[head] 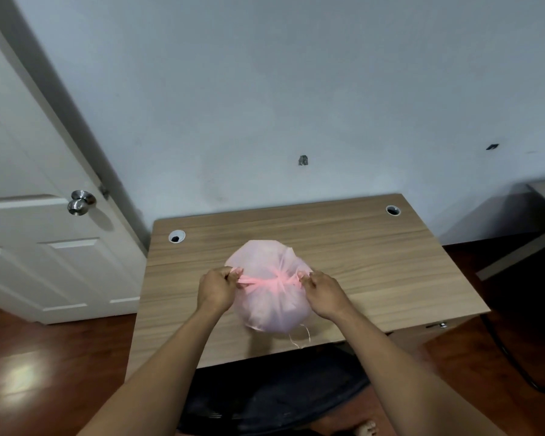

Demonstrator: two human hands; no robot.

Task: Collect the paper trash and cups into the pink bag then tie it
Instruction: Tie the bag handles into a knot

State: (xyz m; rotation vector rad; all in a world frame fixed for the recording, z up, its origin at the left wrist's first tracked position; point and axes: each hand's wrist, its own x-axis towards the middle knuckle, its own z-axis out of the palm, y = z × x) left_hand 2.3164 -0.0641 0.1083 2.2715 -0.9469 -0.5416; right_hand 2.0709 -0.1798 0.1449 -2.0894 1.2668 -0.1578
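Observation:
A full, rounded pink bag (269, 306) sits on the wooden desk (375, 265), near its front edge. Its top is gathered into a twisted pink band with a knot (277, 281) in the middle. My left hand (216, 289) pinches the band's left end. My right hand (323, 292) pinches the right end. The band is stretched taut between the two hands. What is inside the bag is hidden by its cloudy plastic. A thin loose strand (299, 338) hangs from the bag's lower edge.
The desk has two round cable holes (176, 236) (393, 210) at its back corners and stands against a pale wall. A white door (44, 215) with a metal knob is at the left. A dark chair seat (274, 391) lies below the desk's front edge.

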